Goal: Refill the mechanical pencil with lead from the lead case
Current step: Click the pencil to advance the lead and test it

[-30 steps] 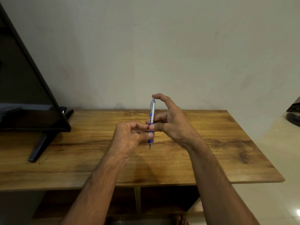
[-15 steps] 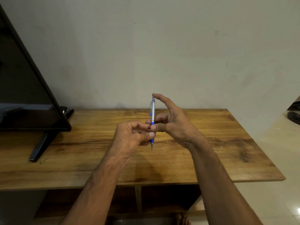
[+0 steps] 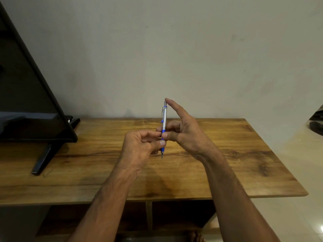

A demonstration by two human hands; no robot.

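A silver mechanical pencil (image 3: 164,119) with a blue grip and clip stands upright above the wooden table (image 3: 227,154), tip down. My left hand (image 3: 139,147) pinches the blue grip between thumb and fingers. My right hand (image 3: 185,130) grips the barrel with its lower fingers, and its index finger stretches up with the fingertip at the pencil's top end. No lead case is in view.
A black TV (image 3: 26,102) on a slanted stand (image 3: 43,159) fills the table's left part. A plain wall stands behind. Open shelves (image 3: 174,215) lie under the tabletop. Dark objects (image 3: 317,123) sit on the floor at far right.
My right index finger has straightened and lifted a little at the pencil's top end. Both hands and the pencil stay in nearly the same place.
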